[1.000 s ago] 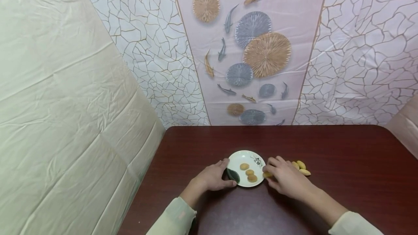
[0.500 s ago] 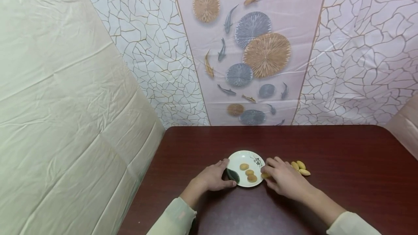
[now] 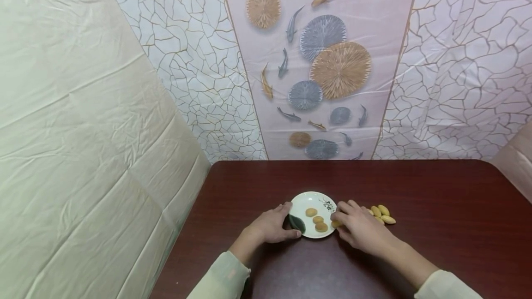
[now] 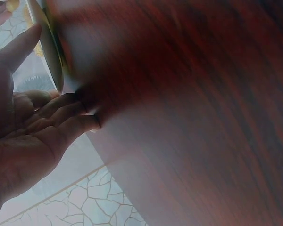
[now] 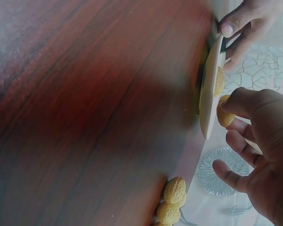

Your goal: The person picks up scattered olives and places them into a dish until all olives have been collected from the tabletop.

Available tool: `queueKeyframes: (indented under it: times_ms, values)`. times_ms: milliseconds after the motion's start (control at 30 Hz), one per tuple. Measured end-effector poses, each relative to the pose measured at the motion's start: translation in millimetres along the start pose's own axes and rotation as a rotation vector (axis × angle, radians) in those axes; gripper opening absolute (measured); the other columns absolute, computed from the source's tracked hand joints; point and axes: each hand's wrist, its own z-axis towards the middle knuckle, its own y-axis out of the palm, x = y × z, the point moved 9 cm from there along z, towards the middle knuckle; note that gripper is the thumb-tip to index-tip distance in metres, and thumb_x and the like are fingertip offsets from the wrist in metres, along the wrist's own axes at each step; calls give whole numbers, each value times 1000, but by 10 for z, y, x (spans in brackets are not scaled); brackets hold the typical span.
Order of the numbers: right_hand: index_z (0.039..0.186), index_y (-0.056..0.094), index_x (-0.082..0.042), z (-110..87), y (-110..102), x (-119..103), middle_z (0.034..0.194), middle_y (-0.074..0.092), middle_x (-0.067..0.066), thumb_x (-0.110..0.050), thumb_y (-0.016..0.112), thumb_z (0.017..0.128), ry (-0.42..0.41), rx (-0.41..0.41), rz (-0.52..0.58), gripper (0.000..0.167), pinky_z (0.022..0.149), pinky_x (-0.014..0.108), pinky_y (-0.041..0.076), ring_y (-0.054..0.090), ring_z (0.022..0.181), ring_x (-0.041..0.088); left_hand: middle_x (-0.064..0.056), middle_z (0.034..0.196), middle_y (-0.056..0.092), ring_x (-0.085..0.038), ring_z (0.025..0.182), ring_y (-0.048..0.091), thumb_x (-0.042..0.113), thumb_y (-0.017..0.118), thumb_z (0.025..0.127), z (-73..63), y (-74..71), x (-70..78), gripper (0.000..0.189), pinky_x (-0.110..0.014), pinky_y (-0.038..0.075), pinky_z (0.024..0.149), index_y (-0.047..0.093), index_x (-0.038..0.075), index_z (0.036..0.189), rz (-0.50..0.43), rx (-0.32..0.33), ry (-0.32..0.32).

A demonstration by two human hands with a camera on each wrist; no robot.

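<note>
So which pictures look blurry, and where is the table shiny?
Head view: fairly clear, pale shine on the table in front of the plate; left wrist view: hazy, table soft, dark shadow by the left hand; right wrist view: hazy too, table soft, greyish shine at upper left.

Soft glare on tabletop (image 3: 307, 273); wrist views hazy.

Left of the plate (image 3: 311, 201), the left grip (image 3: 271, 226) is touching its rim; at its right, the right grip (image 3: 362, 227) is pinching a piece (image 3: 335, 224). Three tan pieces (image 3: 318, 219) are lying inside, yellow ones (image 3: 388, 219) farther right.
</note>
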Motion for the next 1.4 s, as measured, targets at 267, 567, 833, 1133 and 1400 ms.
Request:
queueKeyframes:
  times_ms: [267,567,833,1133,1400]
  values:
    - [103,77,-22,-9,1,6,102,61,-11,-7,92,83,-5,11,1,29,69,39,55,56,95,13,-18,174,46,-35,158,51,63,76,98,-9,-21,24,102,-48,46,128,31,12,175,10,3,4]
    - [103,77,-22,-10,12,-18,105,63,-9,-6,92,83,-33,39,6,30,68,36,53,56,95,13,-18,174,47,-35,158,52,64,76,98,-22,-15,26,104,-47,47,127,30,11,175,12,6,10]
    - [106,77,-20,2,53,-34,105,62,-9,-7,91,86,-32,19,11,28,67,33,49,54,95,13,-20,172,49,-35,156,54,66,73,99,-15,-15,23,103,-48,48,125,30,10,174,21,19,31]
    - [106,79,-17,13,47,-79,105,62,-6,-8,91,86,-50,44,-19,26,65,29,44,54,93,15,-18,174,46,-35,157,52,63,76,98,-18,-21,32,104,-48,47,127,30,12,175,7,4,3]
    - [106,79,-16,22,55,-86,105,63,-5,-10,92,86,-55,42,-37,25,64,27,43,55,93,16,-19,174,46,-36,157,52,61,77,98,-2,5,11,102,-48,47,127,30,12,175,2,2,2]
